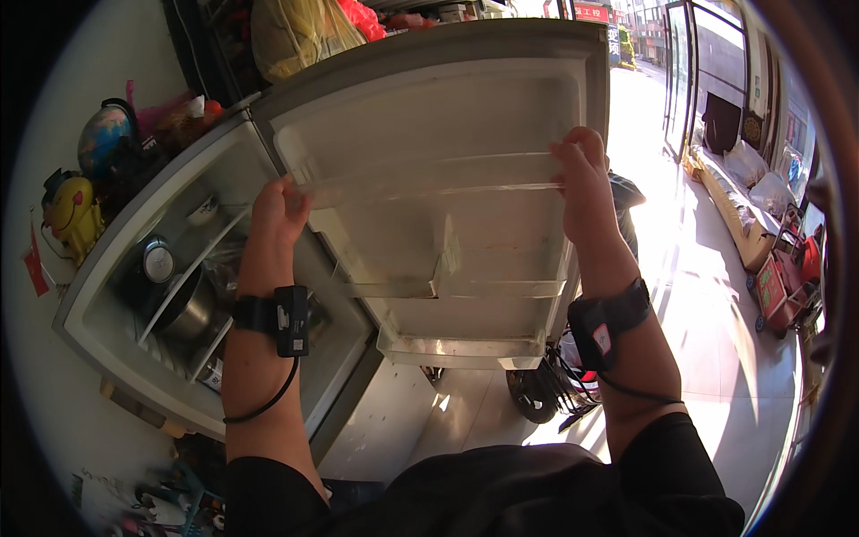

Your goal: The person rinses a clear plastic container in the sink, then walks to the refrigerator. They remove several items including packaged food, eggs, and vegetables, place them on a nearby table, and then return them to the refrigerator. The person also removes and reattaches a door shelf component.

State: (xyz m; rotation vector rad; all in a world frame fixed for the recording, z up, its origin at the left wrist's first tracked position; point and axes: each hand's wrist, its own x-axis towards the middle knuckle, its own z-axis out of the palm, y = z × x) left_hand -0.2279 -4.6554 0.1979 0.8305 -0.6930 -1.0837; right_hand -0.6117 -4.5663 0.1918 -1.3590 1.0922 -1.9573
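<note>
Both my hands are at a clear plastic door shelf across the inside of an open refrigerator door. My left hand grips its left end, and my right hand pinches the right end. Whether the shelf is seated in the door or free of it is not plain. Lower on the door are a half-width bin and a bottom bin. To the left, the open fridge compartment holds a metal pot, a round-lidded container and a small patterned bowl among its shelves.
A globe and a yellow smiling figure stand on top of the fridge. Behind the door show a person's clothing and a black wheel. At right are a long cardboard box and a red cart.
</note>
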